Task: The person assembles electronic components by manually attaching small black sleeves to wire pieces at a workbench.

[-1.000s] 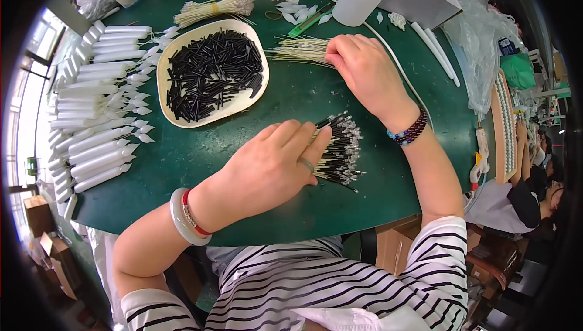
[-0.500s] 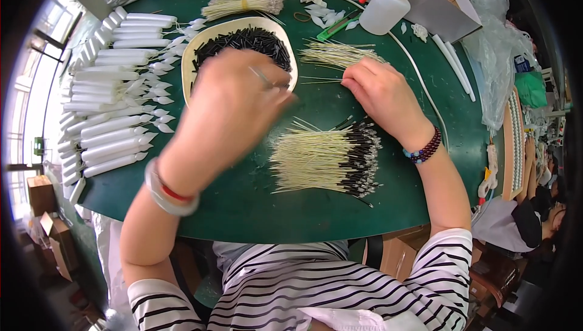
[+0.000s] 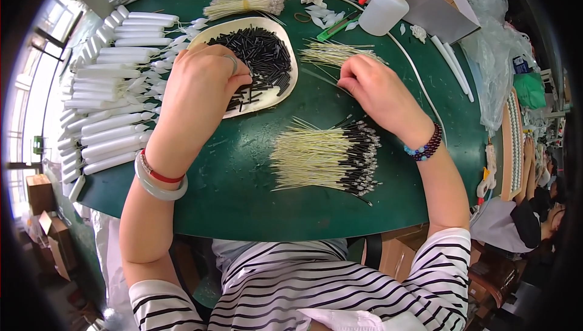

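Note:
My left hand (image 3: pixel 206 82) reaches over the left side of a cream tray (image 3: pixel 294 67) full of short black tubes (image 3: pixel 261 51). Its fingers are pinched together among the tubes; what they hold, if anything, is hidden. To the right, my right hand (image 3: pixel 378 91) is closed in a pinch on thin pale wires (image 3: pixel 322 76), which stick out leftward and look blurred. Just behind it lies a loose bunch of pale wires (image 3: pixel 334 53). Nearer me is a neat pile of wires (image 3: pixel 313 158) with black sleeves and small clear tips at the right end.
Rows of white plastic candles (image 3: pixel 115 121) with flame-shaped tips fill the left side. At the back are a banded wire bundle (image 3: pixel 246 4), a white squeeze bottle (image 3: pixel 384 12), a green cutter (image 3: pixel 339 26) and a grey box (image 3: pixel 449 3). A white cable (image 3: pixel 419 70) curves along the right.
My left hand has moved left and settled over the tray, uncovering more black tubes. My right hand stays nearly in place; the wires at its fingertips have tilted.

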A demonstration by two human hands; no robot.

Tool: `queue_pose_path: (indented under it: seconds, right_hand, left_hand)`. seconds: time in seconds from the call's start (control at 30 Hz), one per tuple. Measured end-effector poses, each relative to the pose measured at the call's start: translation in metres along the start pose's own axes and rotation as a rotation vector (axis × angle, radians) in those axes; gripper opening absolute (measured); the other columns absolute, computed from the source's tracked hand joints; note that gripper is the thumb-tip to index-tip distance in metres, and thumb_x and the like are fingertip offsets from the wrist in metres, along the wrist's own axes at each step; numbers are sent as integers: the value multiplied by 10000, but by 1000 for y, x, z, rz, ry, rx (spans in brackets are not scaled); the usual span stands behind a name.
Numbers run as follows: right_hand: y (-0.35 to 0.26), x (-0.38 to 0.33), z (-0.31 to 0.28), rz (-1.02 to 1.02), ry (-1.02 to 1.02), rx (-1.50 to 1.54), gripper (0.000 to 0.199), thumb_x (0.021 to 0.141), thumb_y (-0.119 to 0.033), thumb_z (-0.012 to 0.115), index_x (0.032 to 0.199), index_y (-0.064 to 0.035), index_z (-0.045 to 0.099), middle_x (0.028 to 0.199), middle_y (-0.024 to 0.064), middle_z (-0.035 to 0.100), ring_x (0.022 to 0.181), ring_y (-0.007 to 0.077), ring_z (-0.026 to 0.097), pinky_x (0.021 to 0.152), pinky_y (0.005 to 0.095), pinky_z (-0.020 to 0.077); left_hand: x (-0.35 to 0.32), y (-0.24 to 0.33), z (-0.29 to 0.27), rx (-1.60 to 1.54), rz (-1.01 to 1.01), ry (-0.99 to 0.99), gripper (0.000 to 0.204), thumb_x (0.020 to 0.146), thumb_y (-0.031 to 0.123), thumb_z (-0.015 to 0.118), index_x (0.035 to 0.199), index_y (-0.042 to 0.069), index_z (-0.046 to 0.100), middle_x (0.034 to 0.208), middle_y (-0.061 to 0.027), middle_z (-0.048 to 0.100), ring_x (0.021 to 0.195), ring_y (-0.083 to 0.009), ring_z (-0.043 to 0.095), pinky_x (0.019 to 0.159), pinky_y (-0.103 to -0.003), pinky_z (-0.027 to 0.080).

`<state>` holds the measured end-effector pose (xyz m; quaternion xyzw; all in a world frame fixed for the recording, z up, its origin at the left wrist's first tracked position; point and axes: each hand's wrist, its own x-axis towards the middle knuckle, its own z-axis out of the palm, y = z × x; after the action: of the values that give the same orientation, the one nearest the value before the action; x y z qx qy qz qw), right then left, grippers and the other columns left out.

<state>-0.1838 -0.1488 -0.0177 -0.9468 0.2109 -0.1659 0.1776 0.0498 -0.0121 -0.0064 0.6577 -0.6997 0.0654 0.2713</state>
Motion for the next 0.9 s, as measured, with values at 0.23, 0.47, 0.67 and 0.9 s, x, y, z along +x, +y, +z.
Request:
queue_pose_path:
  seconds: [0.23, 0.47, 0.67, 0.9]
  right_hand:
    - [-9, 5, 4, 126, -30, 118, 159, 803, -115, 674, 807, 12, 579, 817, 139, 590, 788, 322, 581, 726, 400, 480]
    - [-6, -2, 0, -107, 83, -79, 133, 815, -89, 651, 820, -5, 549, 807, 134, 577, 815, 315, 567, 739, 403, 466]
    - [-42, -10, -24, -65, 11, 50, 145, 826, -61, 635, 856, -20, 499, 810, 119, 562, 750, 313, 568, 655, 386, 468]
    - [-38, -12, -12, -267, 62, 49, 131, 820, -42, 633, 927, -23, 560, 803, 102, 559, 705, 279, 587, 598, 361, 474]
  left_hand:
    - [3, 18, 1, -196, -5, 88, 115, 800, 33, 651, 911, 14, 671, 787, -139, 637, 691, -324, 610, 615, -345, 500]
    - [-2, 38, 1, -459, -35, 41, 105, 744, 34, 697, 845, 7, 692, 903, -127, 668, 785, -282, 630, 695, -327, 508]
    - [-3, 39, 21, -327, 298, 6, 168, 710, 7, 702, 875, 13, 673, 1033, -129, 659, 938, -303, 611, 786, -369, 497]
    - [-8, 47, 13, -484, 192, -119, 141, 722, -16, 696, 858, 19, 680, 945, -116, 664, 834, -268, 638, 730, -332, 516]
